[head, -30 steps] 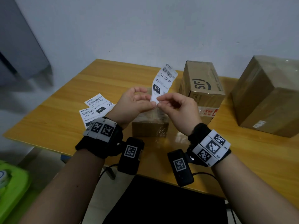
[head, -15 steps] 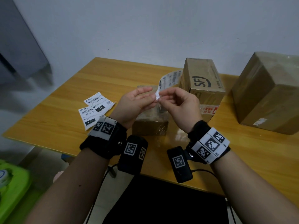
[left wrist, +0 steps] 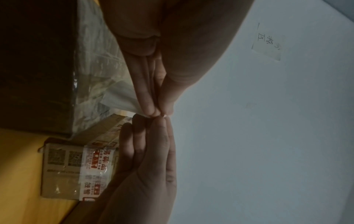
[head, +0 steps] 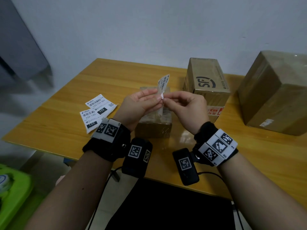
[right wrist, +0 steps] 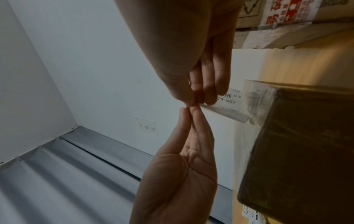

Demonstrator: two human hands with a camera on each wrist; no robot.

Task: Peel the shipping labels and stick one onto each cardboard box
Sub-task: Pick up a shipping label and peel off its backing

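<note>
Both hands meet above a small tape-wrapped cardboard box [head: 153,126]. My left hand [head: 157,99] and right hand [head: 166,98] pinch the lower end of a white shipping label [head: 163,82], where a small white corner sticks out. The printed part stands up and leans away. A pale strip hangs down from the pinch. In the left wrist view the left fingertips [left wrist: 151,111] nip the paper [left wrist: 122,98], and the right hand's fingertips touch them. The right wrist view shows the right fingertips [right wrist: 195,101] on the strip [right wrist: 222,112]. Two more labels [head: 97,112] lie at the left.
A taller SF-printed box [head: 206,83] stands behind the right hand. A large taped box [head: 275,95] is at the far right. The wooden table [head: 49,123] ends close to my wrists. A green bin [head: 13,193] sits on the floor at the lower left.
The label, upright and facing me a second ago, has turned nearly edge-on and leans away. Both hands stay pinched together at its lower end, where a white corner has come up.
</note>
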